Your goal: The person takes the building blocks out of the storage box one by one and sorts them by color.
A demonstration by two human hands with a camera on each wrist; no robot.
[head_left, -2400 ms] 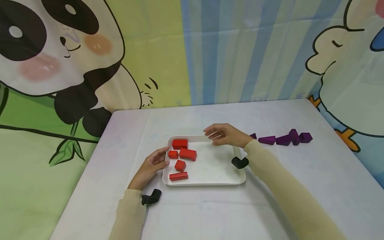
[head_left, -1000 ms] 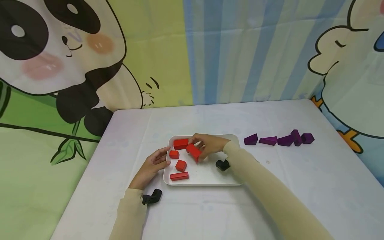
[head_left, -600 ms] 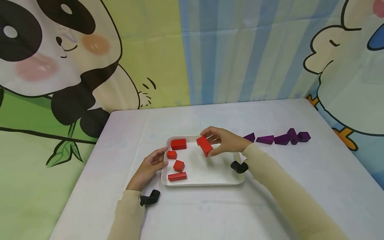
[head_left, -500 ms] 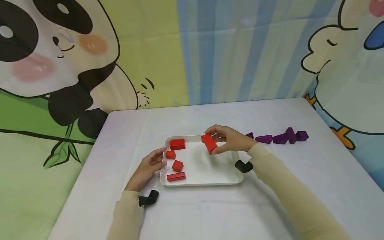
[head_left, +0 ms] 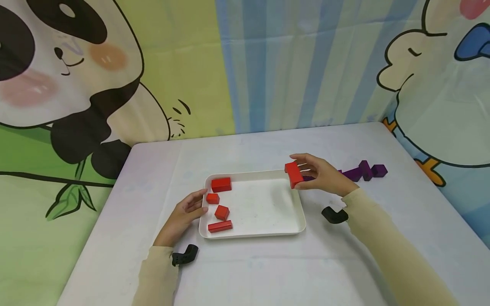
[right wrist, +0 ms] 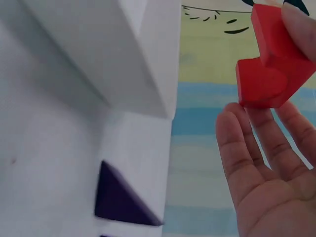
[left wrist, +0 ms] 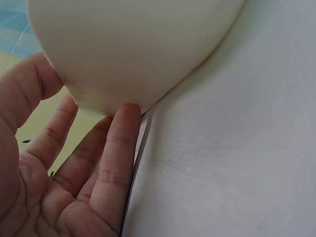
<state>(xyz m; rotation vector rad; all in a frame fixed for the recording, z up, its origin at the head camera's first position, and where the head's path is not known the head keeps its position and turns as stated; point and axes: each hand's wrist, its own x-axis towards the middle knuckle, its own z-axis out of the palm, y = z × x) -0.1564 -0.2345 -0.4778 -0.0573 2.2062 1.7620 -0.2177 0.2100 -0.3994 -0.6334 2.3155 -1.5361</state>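
My right hand (head_left: 323, 174) pinches a notched red block (head_left: 294, 175) between thumb and fingers, held up over the back right corner of the white tray (head_left: 264, 232). In the right wrist view a rounded hollow shows in the red block (right wrist: 271, 54). My left hand (head_left: 180, 219) holds the tray's left side, thumb at the rim; the left wrist view shows fingertips against the tray's outer wall (left wrist: 133, 54). Along the tray's left inside lie a red rectangular block (head_left: 221, 185), a small red block (head_left: 212, 198), a red cube-like block (head_left: 222, 212) and a long red bar (head_left: 220, 226).
Several purple blocks (head_left: 365, 170) lie in a row on the white table (head_left: 260, 276) right of the tray, some hidden behind my right hand. A pointed dark purple block (right wrist: 123, 197) shows in the right wrist view. A cartoon-printed cloth (head_left: 268, 63) hangs behind the table.
My right hand reached into the tray, took the notched red block from among the others, lifted it and carried it right to the tray's right edge. My left hand stays at the tray.
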